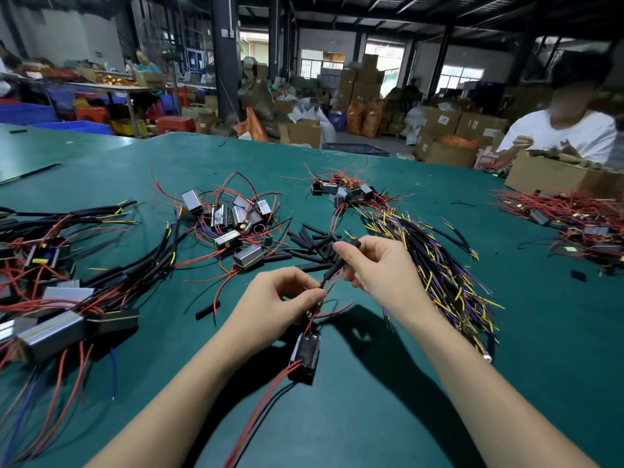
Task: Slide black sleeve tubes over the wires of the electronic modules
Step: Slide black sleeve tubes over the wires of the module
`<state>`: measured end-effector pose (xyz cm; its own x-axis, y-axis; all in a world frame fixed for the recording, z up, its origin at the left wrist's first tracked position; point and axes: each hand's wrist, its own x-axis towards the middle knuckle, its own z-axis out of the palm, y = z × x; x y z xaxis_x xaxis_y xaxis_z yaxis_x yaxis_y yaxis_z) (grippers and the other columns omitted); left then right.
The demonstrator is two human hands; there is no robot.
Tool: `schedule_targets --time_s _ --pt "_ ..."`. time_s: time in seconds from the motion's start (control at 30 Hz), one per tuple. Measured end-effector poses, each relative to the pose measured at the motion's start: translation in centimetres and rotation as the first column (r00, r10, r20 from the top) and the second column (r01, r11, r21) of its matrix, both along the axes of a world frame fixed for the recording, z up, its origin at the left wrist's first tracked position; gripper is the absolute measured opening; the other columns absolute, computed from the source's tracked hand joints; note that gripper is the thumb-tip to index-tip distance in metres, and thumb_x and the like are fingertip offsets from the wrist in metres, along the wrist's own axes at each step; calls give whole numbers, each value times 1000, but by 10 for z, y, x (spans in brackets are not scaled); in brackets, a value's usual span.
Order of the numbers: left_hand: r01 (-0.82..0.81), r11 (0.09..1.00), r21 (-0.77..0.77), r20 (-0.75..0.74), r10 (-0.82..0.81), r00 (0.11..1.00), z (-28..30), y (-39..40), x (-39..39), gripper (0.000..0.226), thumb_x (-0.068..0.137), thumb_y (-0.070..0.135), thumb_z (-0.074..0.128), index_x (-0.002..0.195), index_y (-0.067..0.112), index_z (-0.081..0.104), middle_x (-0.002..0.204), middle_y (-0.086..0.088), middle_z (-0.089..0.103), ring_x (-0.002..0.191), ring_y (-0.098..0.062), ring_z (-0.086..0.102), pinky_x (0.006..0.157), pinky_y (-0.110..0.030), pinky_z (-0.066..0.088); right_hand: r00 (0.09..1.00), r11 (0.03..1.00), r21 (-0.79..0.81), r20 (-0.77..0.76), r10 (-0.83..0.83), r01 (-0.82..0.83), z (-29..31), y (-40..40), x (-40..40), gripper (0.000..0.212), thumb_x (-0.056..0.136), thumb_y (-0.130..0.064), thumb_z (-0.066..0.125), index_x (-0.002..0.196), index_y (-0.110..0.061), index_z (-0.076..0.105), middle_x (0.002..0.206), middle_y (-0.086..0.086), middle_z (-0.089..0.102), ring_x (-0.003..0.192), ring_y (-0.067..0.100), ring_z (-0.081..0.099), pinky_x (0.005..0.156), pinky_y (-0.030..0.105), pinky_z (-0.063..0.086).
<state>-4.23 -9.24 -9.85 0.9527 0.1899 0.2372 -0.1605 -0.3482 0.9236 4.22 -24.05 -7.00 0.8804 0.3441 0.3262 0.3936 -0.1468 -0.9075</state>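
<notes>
Black sleeve tube point(334, 267) pinched in right hand point(374, 265), red wires point(315, 310) pinched by left hand point(277, 298), module point(305, 358) hung below, above green surface point(523, 349)

Left hand point(277, 300) fingertips cover the point where the red wires point(332, 282) meet the black sleeve tube point(332, 270); whether the wires are inside the tube end cannot be told. Right hand point(374, 265) fingers hide the tube's middle. Module point(305, 356) below the left hand: its top edge sits behind the palm. Far left of the left hand, finished modules point(50, 336) run off the frame edge. Seated person point(567, 133) beyond the right hand: face blurred, lower body behind a cardboard box point(553, 177).
</notes>
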Motion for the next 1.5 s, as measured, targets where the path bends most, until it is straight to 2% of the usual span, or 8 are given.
schedule_targets --time_s 0.13,0.37,0.53,0.77,1.03,1.23,1.4,1.5 --pt "-32 997 -64 -14 31 999 -2 -2 0 7 80 17 74 75 14 70 66 1 71 59 -6 61 64 -24 48 997 999 5 -61 49 -48 -6 2 -2 37 87 -24 67 55 -13 51 52 4 61 42 10 48 47 15 36" --pt "-191 978 -81 -15 191 981 -2 -4 1 28 69 20 82 80 20 57 52 6 65 42 0 50 45 -12 34 982 992 23 -141 125 -123 -10 6 -6 33 87 -21 67 58 -12 55 54 5 62 41 9 47 42 15 36" --pt "-181 978 100 19 180 983 -3 -4 1 27 68 32 82 79 27 57 63 5 67 56 -13 57 56 -26 44 975 990 52 -174 140 -133 -15 7 -8 33 86 -18 68 57 -13 56 51 2 63 39 7 46 41 15 35" --pt "-161 978 134 123 145 982 -1 -2 1 4 81 27 72 80 23 71 75 8 71 74 -5 65 73 -27 50 962 983 87 -206 177 -162 -14 8 -9 26 86 -19 68 61 -15 64 55 3 62 45 10 49 41 16 35" --pt "-98 983 154 0 99 995 1 4 -1 9 81 24 73 73 21 68 63 11 66 49 0 56 58 -22 47 938 959 252 -284 200 -129 -14 1 -7 13 90 -12 62 82 -4 67 68 3 63 56 10 49 43 18 34" --pt "-34 939 342 -102 73 992 9 8 -4 11 79 31 73 70 25 69 71 12 69 69 -6 65 89 -34 50 956 943 330 -265 126 -33 -12 7 -11 11 90 -5 60 80 -2 66 65 4 59 50 8 46 40 17 31" --pt "-46 990 134 56 39 998 13 -2 -5 19 83 35 70 98 24 68 89 6 72 87 -9 66 90 -41 49 950 949 272 -219 221 -158 -4 12 -14 14 91 -10 60 81 -8 68 66 0 64 52 8 50 42 17 34" --pt "-26 996 84 51 22 998 11 -8 -3 20 89 33 63 88 15 71 81 2 74 78 -15 67 75 -40 53 954 956 230 -194 230 -183 0 13 -13 11 90 -12 62 82 -8 70 68 -1 67 53 8 51 41 16 34"
